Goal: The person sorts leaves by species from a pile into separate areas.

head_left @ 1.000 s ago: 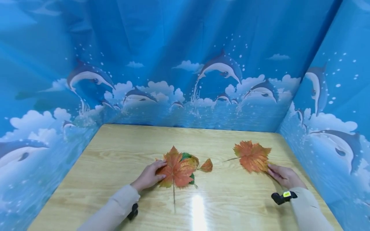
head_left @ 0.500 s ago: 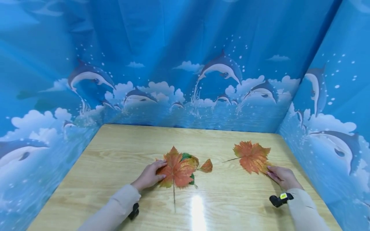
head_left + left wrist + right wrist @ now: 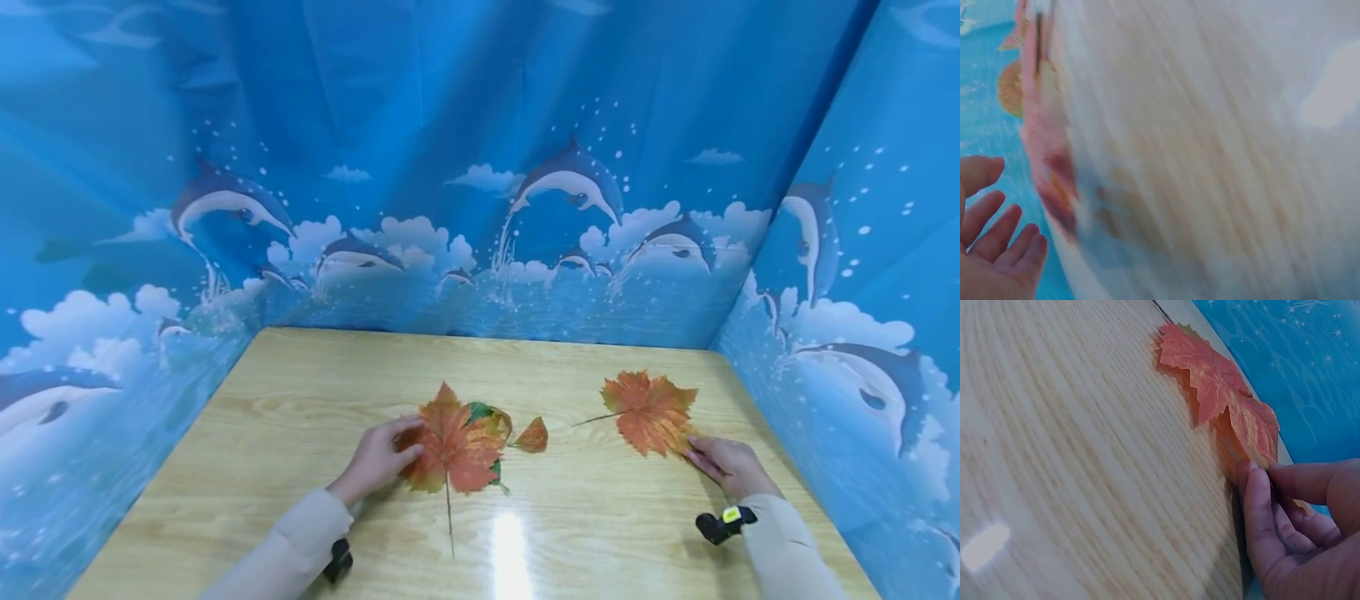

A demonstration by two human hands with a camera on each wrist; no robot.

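On the table's middle lies an orange-red autumn leaf [image 3: 450, 448], its dark stem pointing toward the person. My left hand [image 3: 375, 460] is at that leaf's left edge; in the left wrist view its fingers [image 3: 1002, 240] are spread loosely, apart from the leaf. Farther right is a second orange-red autumn leaf [image 3: 648, 414], stem pointing left. Thumb and fingers of my right hand [image 3: 731, 467] pinch its lower right edge. The right wrist view shows this pinch close up, with the leaf's near side [image 3: 1254, 428] bent up from the wood.
Partly under the middle leaf are a green leaf [image 3: 480, 409] and a yellowish curled leaf [image 3: 501, 423]. A small orange leaf [image 3: 532, 436] lies just right of them. Blue dolphin-print curtains [image 3: 420, 283] enclose the wooden table [image 3: 337, 367] at the back and sides.
My left hand has drawn slightly left, off the middle leaf's edge. The right hand keeps its pinch and has barely moved. The head view has shifted a little.
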